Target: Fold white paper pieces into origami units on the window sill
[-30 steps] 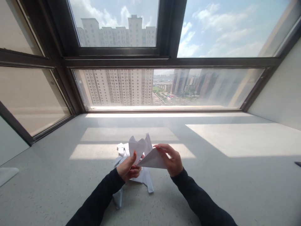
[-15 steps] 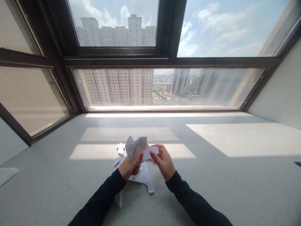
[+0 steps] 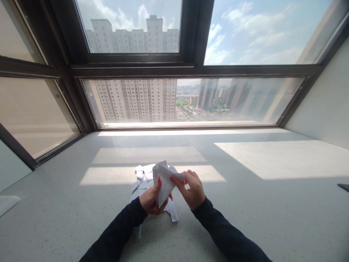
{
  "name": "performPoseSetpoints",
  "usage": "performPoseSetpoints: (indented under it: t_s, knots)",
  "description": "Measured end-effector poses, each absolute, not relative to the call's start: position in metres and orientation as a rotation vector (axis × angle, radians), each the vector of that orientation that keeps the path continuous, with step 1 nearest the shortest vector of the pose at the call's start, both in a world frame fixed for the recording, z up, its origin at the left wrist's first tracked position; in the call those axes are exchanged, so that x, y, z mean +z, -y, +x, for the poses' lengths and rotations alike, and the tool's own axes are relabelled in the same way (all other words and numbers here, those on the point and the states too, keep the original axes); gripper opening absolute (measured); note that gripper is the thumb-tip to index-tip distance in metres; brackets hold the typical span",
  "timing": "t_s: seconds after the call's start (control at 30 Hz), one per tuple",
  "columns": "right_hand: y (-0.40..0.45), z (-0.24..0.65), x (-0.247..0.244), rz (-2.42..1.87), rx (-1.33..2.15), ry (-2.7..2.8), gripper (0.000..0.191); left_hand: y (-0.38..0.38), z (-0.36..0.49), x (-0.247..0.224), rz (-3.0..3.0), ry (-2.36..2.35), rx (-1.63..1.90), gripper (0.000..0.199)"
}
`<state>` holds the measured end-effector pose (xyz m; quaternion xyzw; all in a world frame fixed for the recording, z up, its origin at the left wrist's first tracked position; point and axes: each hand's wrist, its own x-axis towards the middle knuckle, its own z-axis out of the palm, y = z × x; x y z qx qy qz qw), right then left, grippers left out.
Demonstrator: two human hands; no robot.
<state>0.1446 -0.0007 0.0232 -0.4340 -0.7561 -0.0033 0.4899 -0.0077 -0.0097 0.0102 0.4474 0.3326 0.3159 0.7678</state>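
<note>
Over the paper pile (image 3: pixel 140 175), the left hand (image 3: pixel 149 200) clasps the folded paper (image 3: pixel 164 183) while the right hand (image 3: pixel 194 192) pinches its flap (image 3: pixel 177 175). Flap-shaping seems in hand, calling for steady support and a light pinch.

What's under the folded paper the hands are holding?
Below the folded paper, loose white paper pieces show on the pale sill. Whatever the left hand and the folded paper cover can't be seen.

Dark-framed windows (image 3: pixel 195 71) overlook pale high-rises (image 3: pixel 136 100) under cloudy blue sky, sunlight patching the speckled ledge (image 3: pixel 245 207)
</note>
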Motion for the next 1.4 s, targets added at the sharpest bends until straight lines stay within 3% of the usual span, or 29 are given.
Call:
performPoseSetpoints:
  t_s: [0.73,0.9,1.0,1.17,1.4]
  knots:
    - [0.001,0.142,0.02,-1.03,-0.094,1.908,0.031,0.011,-0.008,0.012,1.043,-0.623,0.593,0.056]
    - [0.001,0.14,0.017,-1.026,0.135,1.735,0.018,0.009,-0.007,0.01,1.074,-0.697,0.633,0.053]
    - [-0.002,0.139,0.014,-1.029,0.419,1.557,0.051,0.008,-0.007,0.009,1.1,-0.729,0.687,0.053]
    - [-0.009,0.14,0.013,-0.922,0.864,1.684,0.023,0.009,-0.007,0.012,1.16,-0.745,0.672,0.051]
    - [-0.001,0.138,0.022,-0.861,0.669,1.752,0.015,0.009,-0.005,0.017,1.166,-0.663,0.742,0.042]
